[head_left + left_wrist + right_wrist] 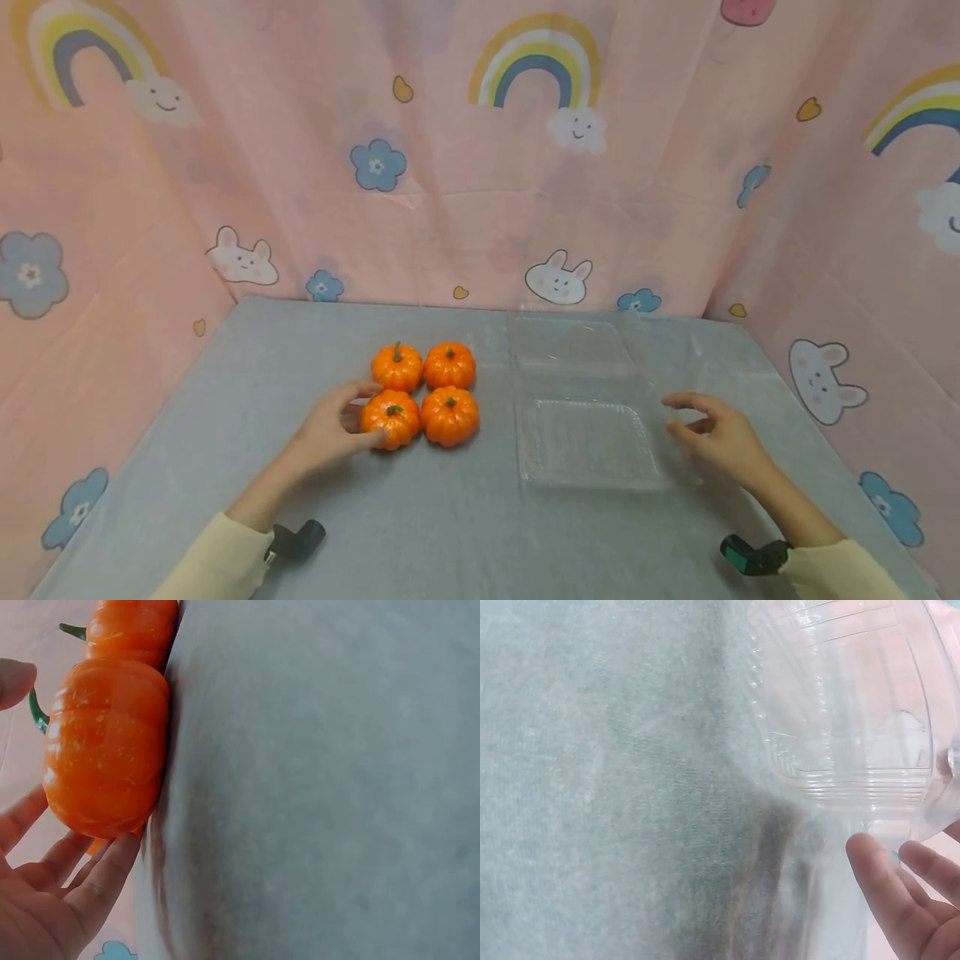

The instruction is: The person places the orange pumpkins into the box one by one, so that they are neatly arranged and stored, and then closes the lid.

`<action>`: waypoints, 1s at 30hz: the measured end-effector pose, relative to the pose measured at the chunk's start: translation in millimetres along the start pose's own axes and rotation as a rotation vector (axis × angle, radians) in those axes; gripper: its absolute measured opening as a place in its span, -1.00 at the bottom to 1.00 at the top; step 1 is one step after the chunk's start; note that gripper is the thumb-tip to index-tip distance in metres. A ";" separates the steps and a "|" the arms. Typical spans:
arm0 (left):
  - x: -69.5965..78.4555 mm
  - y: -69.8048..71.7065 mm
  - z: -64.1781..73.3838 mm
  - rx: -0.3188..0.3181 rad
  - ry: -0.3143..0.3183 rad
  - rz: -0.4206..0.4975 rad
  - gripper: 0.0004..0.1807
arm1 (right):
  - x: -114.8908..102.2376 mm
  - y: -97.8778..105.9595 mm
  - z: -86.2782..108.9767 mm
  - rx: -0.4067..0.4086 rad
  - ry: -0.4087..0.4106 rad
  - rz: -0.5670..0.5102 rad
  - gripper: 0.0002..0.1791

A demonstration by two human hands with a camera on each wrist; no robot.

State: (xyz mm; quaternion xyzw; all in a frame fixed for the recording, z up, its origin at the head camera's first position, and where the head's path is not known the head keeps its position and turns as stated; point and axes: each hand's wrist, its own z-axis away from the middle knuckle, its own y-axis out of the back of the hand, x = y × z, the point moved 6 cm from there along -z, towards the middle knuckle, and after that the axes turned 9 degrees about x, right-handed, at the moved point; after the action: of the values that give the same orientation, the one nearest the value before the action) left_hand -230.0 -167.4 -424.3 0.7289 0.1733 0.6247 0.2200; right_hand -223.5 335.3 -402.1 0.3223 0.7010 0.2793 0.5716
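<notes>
Four small orange pumpkins with green stems stand in a two-by-two cluster left of centre. My left hand (333,425) reaches around the front-left pumpkin (392,420), thumb and fingers spread. In the left wrist view, the thumb is apart from this pumpkin (109,750), while the fingers (105,877) lie close at its side; whether they touch is hard to tell. A clear plastic clamshell box (592,479) lies with its lid (570,342) folded back. My right hand (716,437) hovers by the box's right side, fingers loosely bent and holding nothing.
Behind the front pair sit the back-left pumpkin (397,367) and back-right pumpkin (450,365); the front-right pumpkin (450,416) adjoins them. A grey cloth covers the table (450,533). A pink printed curtain (450,225) encloses the back and sides.
</notes>
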 end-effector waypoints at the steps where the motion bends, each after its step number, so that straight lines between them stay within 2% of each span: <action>1: -0.4 -0.8 -0.2 -0.001 0.002 -0.008 -0.34 | 0.6 -0.6 0.5 -0.006 -0.007 -0.010 -0.55; 11: -6.4 -5.9 -2.8 0.004 0.007 -0.028 -0.34 | 4.3 -4.8 1.8 -0.043 -0.034 -0.125 -0.56; 19: -8.2 -5.9 -4.0 0.008 0.013 -0.007 -0.35 | 6.8 -7.6 0.5 -0.061 -0.085 -0.146 -0.56; 30: -10.5 -6.7 -4.0 0.008 0.037 0.000 -0.35 | 9.5 -9.1 -0.1 -0.065 -0.075 -0.233 -0.55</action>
State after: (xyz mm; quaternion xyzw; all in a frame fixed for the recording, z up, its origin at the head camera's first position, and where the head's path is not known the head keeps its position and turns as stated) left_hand -235.5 -166.8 -436.2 0.7182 0.1801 0.6373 0.2138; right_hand -226.1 336.8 -414.9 0.2305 0.7024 0.2212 0.6360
